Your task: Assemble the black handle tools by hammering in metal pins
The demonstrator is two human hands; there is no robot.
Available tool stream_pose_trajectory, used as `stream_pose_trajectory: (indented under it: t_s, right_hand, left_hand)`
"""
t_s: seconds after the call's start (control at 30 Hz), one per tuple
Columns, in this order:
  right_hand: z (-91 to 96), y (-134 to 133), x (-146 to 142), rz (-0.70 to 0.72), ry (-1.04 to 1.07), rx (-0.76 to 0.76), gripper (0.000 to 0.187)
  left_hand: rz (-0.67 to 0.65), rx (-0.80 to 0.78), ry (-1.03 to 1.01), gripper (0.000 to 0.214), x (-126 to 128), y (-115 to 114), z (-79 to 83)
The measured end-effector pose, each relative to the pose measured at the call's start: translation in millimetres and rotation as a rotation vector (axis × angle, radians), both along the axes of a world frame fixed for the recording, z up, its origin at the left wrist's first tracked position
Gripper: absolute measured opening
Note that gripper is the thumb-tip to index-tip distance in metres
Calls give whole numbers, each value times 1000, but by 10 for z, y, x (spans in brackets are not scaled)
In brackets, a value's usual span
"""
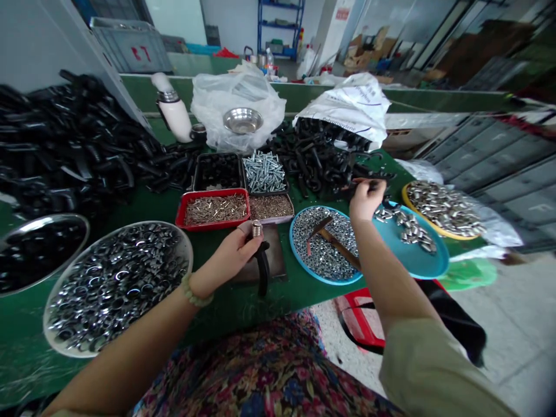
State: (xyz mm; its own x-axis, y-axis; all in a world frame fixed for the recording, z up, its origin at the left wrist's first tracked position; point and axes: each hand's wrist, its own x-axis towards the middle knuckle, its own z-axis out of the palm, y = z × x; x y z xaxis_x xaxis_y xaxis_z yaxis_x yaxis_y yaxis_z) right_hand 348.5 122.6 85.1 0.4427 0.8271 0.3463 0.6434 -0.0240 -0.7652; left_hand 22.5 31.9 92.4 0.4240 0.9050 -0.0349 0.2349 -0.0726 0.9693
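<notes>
My left hand [238, 256], with a beaded bracelet on its wrist [194, 291], holds a small silver threaded sleeve [257, 229] upright at the fingertips. A black handled tool [262, 267] sticks out below that hand, over a dark brown pad [264, 255]. My right hand [367, 201] is raised above a blue tray [417, 249] of silver sleeves, its fingers pinching a black plastic part [370, 185]. Beneath my right forearm lies a blue-rimmed plate of silver nuts [324, 243], with a wooden-handled hammer [334, 243] on it.
A green workbench [143, 301] holds a large tray of silver rings [115, 286], a bowl of black parts [39, 252], small trays of screws [263, 172] and pins [215, 209], and heaps of black plastic parts [73, 136]. Plastic bags [237, 107] stand behind them. The concrete floor lies right.
</notes>
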Motion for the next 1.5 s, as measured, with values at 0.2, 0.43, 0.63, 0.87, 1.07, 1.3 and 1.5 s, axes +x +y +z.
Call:
stream_pose_trajectory:
  t_s: [0.2,0.43,0.63,0.87,1.07,1.3,1.5]
  right_hand:
    - [160,-764,-1052,467,636,-52,34]
    - [132,-1175,-1567,735,950,-311,37]
    - [128,-1192,-1693,768,792,-431,45]
    - [269,-1210,-1737,823,283,-346,40]
    - [232,-1351,-1949,693,462,-215,37]
    - [-65,-1070,-1879,877,430,-213,46]
    - [-144,138,-2077,829,-691,-174,26]
  left_hand:
    - [7,133,45,23,27,-49,46]
    - [37,193,177,22,-158,-179,81]
    - [17,237,203,22,-217,-249,120]
    - [-48,335,468,28,-289,-278,137]
    - [73,334,343,28,-145,-398,142]
    - [26,289,343,29,-380,-361,71]
    - [18,660,667,31,-403,-377,-87]
